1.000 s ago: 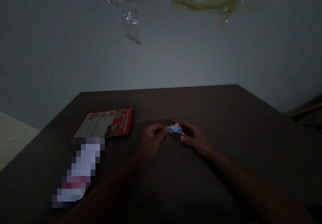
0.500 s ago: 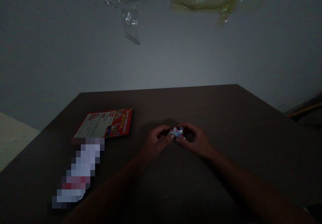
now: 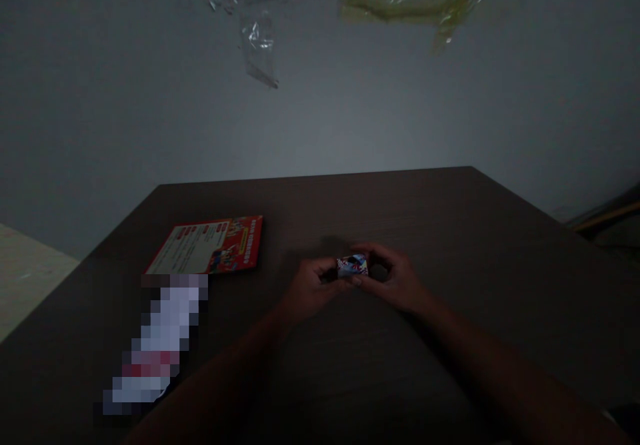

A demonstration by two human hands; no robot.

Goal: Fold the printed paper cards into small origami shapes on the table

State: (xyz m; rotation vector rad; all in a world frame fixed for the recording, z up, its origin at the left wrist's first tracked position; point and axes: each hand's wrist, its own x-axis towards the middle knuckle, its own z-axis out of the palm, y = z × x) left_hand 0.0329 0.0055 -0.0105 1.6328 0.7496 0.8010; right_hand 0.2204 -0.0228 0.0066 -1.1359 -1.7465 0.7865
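Note:
A small patterned piece (image 3: 353, 265), blue, white and dark red, is held between both hands above the middle of the dark table (image 3: 320, 211). On its left side, the thumb and fingers of my left hand (image 3: 313, 287) are closed on it. My right hand (image 3: 393, 277) grips the right side, thumb at the near edge and fingers at the far edge. The two thumbs nearly meet in front of the piece. In the dim light its exact shape and make are hard to tell.
A red and white printed booklet or box (image 3: 215, 246) lies on the table's left part. Nearer me is a pixelated pale item (image 3: 165, 338), beside my left forearm. Behind the table rises a grey wall (image 3: 350, 111) with clear and yellowish tape on it.
The patterned piece has turned, from a pointed outline to a roughly rectangular face. My left thumb has shifted off its face to the near edge, and my left fingers have moved slightly.

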